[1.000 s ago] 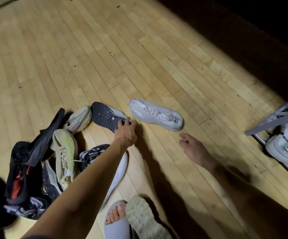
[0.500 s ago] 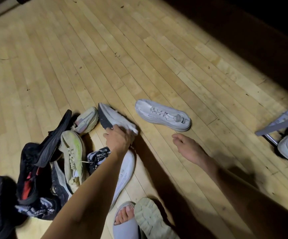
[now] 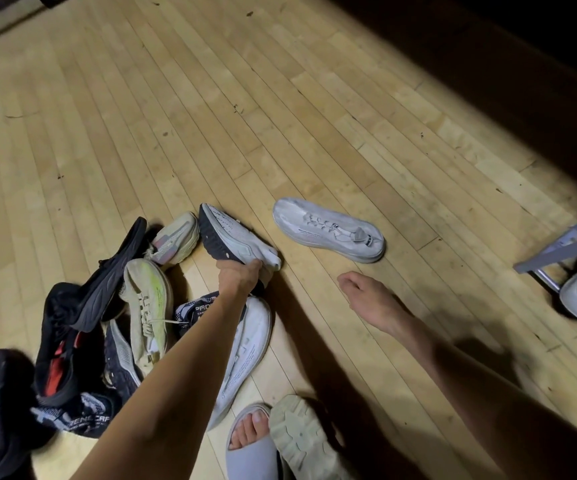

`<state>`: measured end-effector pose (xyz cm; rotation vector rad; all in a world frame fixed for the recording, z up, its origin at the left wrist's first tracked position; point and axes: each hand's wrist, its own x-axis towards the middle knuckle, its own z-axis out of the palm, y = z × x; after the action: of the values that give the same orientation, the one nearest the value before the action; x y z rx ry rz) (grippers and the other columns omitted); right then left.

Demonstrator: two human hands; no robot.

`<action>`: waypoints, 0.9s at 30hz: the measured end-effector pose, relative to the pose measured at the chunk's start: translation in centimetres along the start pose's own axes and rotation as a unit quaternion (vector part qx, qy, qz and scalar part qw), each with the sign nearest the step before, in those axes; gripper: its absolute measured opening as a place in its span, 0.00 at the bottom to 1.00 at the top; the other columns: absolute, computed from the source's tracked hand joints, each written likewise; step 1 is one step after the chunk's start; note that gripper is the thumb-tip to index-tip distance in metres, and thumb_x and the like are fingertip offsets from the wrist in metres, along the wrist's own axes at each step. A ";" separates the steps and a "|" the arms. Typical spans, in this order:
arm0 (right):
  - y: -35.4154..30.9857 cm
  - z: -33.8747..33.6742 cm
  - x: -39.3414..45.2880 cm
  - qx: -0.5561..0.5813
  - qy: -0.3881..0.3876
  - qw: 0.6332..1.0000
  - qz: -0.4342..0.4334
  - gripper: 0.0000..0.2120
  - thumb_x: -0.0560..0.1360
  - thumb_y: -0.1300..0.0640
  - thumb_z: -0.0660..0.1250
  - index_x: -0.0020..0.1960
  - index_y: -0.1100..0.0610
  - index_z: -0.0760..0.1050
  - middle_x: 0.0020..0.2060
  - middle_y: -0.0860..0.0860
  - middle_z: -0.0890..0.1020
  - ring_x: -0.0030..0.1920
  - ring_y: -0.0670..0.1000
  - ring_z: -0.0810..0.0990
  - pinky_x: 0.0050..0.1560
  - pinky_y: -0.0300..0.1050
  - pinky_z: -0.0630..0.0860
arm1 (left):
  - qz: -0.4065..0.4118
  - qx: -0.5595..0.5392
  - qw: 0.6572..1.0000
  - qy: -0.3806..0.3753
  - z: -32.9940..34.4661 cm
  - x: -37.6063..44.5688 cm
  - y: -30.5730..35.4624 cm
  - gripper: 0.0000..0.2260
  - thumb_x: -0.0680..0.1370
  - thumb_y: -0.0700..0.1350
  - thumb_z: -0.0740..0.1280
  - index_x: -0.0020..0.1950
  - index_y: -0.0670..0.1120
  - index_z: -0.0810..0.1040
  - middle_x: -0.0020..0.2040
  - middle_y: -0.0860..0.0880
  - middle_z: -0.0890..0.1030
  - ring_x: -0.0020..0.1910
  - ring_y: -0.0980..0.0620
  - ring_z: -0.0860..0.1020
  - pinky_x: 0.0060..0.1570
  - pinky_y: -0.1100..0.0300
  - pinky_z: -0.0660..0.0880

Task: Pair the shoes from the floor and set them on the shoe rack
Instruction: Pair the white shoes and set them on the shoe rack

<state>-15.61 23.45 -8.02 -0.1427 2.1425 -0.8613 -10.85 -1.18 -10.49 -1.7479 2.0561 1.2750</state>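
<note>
We see only a corner of the shoe rack point(image 3: 564, 249), cut by the right edge, well right of our right fingers point(image 3: 347, 280). Our left fingers point(image 3: 254, 266) hide the white shoe's heel point(image 3: 266, 263). Left of them, black shoes point(image 3: 0, 420) blur into shadow at the edge.

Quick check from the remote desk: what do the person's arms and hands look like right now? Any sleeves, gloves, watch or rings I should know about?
Both forearms are bare as far as the frame shows, with no sleeves in view. The left hand and right hand wear no gloves, and no watch, bracelet or ring shows on either wrist or on the fingers that can be seen. The lighting is dim, so small details could be missed.
</note>
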 end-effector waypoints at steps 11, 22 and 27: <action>-0.4 -0.7 0.8 0.076 0.004 0.997 0.014 0.17 0.81 0.52 0.55 0.59 0.62 0.76 0.56 0.60 0.80 0.51 0.60 0.81 0.48 0.47 0.72 | -0.042 -0.157 0.977 -0.138 1.7 -0.4 0.7 0.34 0.65 0.47 0.75 0.66 0.38 0.65 0.56 0.40 0.78 0.50 0.40 0.81 0.42 0.48 0.82; 0.2 -2.1 0.4 0.290 0.013 0.954 0.075 0.28 0.84 0.42 0.45 0.76 0.56 0.63 0.71 0.57 0.72 0.63 0.58 0.76 0.59 0.52 0.73 | -0.029 -0.160 0.960 -0.228 2.7 -5.6 -1.0 0.10 0.78 0.33 0.54 0.49 0.36 0.75 0.48 0.38 0.77 0.44 0.44 0.75 0.43 0.52 0.74; 1.2 -3.1 0.3 0.370 0.018 0.924 0.099 0.30 0.84 0.40 0.45 0.77 0.58 0.62 0.70 0.61 0.72 0.63 0.61 0.76 0.59 0.53 0.74 | -0.080 -0.128 0.976 -0.156 1.6 -3.9 -2.2 0.12 0.80 0.45 0.60 0.50 0.37 0.77 0.49 0.39 0.81 0.46 0.42 0.80 0.49 0.53 0.78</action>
<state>-17.84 25.87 -7.63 0.4688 1.6850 -1.4848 -8.35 2.90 -10.19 -1.6393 1.6060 1.6976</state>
